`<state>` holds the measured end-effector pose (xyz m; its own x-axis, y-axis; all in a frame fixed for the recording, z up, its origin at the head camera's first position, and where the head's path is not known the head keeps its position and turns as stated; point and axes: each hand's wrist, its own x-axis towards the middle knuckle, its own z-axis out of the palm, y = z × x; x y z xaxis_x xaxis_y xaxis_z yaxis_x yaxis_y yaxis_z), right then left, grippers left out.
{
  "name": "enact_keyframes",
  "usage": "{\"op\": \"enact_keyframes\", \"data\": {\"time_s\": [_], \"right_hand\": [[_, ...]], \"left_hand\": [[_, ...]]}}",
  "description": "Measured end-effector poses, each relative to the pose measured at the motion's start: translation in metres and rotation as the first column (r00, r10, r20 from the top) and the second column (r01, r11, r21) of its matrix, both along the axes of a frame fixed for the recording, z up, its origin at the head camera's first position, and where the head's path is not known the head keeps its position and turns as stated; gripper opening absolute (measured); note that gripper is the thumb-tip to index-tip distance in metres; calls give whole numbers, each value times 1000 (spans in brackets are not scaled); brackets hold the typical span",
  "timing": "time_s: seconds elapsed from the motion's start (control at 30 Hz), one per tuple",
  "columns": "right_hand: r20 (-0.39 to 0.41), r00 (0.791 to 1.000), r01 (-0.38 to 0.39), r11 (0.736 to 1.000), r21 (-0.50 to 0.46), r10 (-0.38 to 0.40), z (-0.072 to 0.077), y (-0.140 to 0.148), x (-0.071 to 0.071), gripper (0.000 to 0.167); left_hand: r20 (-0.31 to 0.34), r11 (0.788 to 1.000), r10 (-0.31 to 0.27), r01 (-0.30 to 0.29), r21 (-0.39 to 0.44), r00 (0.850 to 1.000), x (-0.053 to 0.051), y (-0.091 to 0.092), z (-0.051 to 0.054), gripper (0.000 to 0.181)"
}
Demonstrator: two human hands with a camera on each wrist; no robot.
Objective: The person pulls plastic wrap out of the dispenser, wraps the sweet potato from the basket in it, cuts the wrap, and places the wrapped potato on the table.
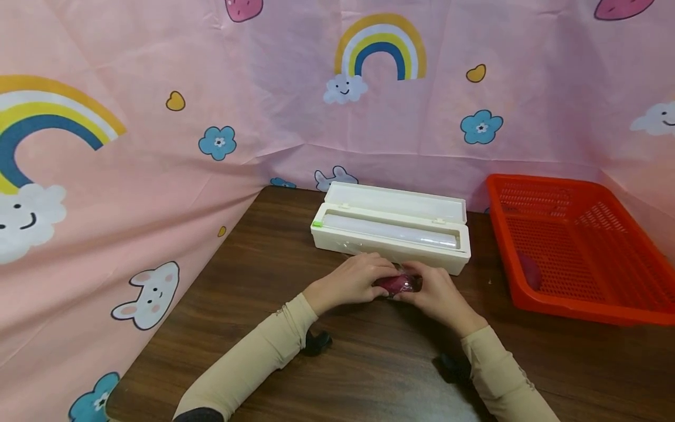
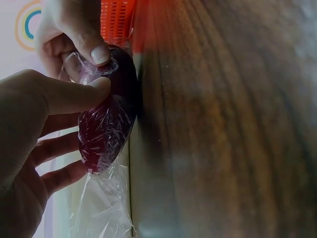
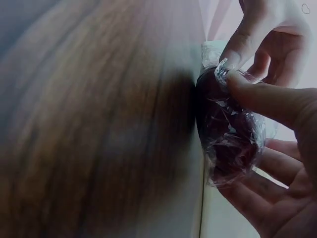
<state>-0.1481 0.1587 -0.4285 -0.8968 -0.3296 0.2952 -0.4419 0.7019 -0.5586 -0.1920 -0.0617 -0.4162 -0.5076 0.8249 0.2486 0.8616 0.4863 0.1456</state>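
A dark red, rounded object (image 1: 395, 284) wrapped in clear plastic film lies on the brown table, just in front of a white box. My left hand (image 1: 355, 280) grips its left end, and my right hand (image 1: 436, 295) grips the right end. In the left wrist view the thumb and fingers of the left hand (image 2: 37, 119) curl round the wrapped object (image 2: 106, 129). Crumpled film (image 2: 104, 198) trails off one end. The right wrist view has the right hand (image 3: 282, 144) around the object (image 3: 230, 134), its thumb pressing the film near the other thumb.
The white box (image 1: 390, 253) stands behind the hands with its lid (image 1: 395, 202) raised and a roll of clear film (image 1: 390, 230) inside. To the right is a red plastic basket (image 1: 596, 308) holding a purplish-red object (image 1: 529, 271). Patterned pink cloth (image 1: 285, 76) hangs behind the table.
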Motion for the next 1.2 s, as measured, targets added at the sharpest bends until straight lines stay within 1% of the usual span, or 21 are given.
{"op": "enact_keyframes", "data": {"time_s": [0.07,0.13,0.2,0.27,0.33,0.37,0.43,0.47,0.53,0.6,0.7,0.77,0.83,0.87,0.93,1.0,1.03,1.1,1.2], "right_hand": [[16,1000,9,1000,-13,-9,1,1,0,63],[35,999,13,1000,-29,-12,1,2,0,64],[47,999,11,999,-38,-9,1,3,0,64],[49,999,3,999,-44,-1,1,4,0,63],[47,999,-14,999,-44,16,0,5,-1,63],[46,999,-25,999,-42,27,0,5,-1,63],[46,998,-48,998,-44,50,-1,5,0,62],[45,997,-58,997,-43,59,-1,5,0,61],[44,996,-71,996,-48,73,-2,5,0,60],[38,996,-73,996,-52,75,-2,5,1,60],[25,997,-71,996,-50,72,-2,5,1,60],[15,997,-69,997,-44,69,-3,6,1,60],[5,998,-69,997,-39,69,-4,6,1,60],[0,998,-69,997,-40,69,-4,6,1,60],[-10,997,-73,997,-39,73,-4,6,1,60],[-19,997,-75,996,-41,75,-4,5,2,59],[-21,997,-76,996,-40,75,-4,3,3,59],[-29,997,-73,997,-23,73,-3,0,5,58],[-53,996,-72,997,17,73,0,-9,9,58]], "left_hand": [[36,1000,-7,7,18,999,-3,-2,5,42],[70,998,1,-5,63,998,-6,-7,13,41],[86,992,40,-50,117,995,-12,-16,21,37],[81,981,112,-123,149,990,-18,-27,30,35],[78,969,199,-208,130,977,-24,-40,35,38],[86,965,233,-241,104,969,-26,-45,37,39],[111,958,277,-283,40,954,-30,-55,38,41],[127,957,287,-290,10,950,-32,-59,38,40],[163,957,289,-289,-26,943,-34,-64,39,35],[204,960,281,-278,-41,938,-34,-67,42,29],[248,961,276,-265,-78,929,-32,-70,47,30],[277,964,263,-245,-100,924,-31,-71,49,31],[287,970,241,-221,-101,927,-31,-72,51,24],[292,972,233,-216,-90,928,-32,-72,50,19],[300,975,222,-221,-37,928,-33,-72,50,12],[309,970,221,-240,27,925,-34,-71,49,11],[319,965,227,-258,58,920,-33,-70,49,12],[351,950,231,-289,122,908,-31,-66,49,12],[438,915,219,-340,219,872,-23,-55,51,14]]}}
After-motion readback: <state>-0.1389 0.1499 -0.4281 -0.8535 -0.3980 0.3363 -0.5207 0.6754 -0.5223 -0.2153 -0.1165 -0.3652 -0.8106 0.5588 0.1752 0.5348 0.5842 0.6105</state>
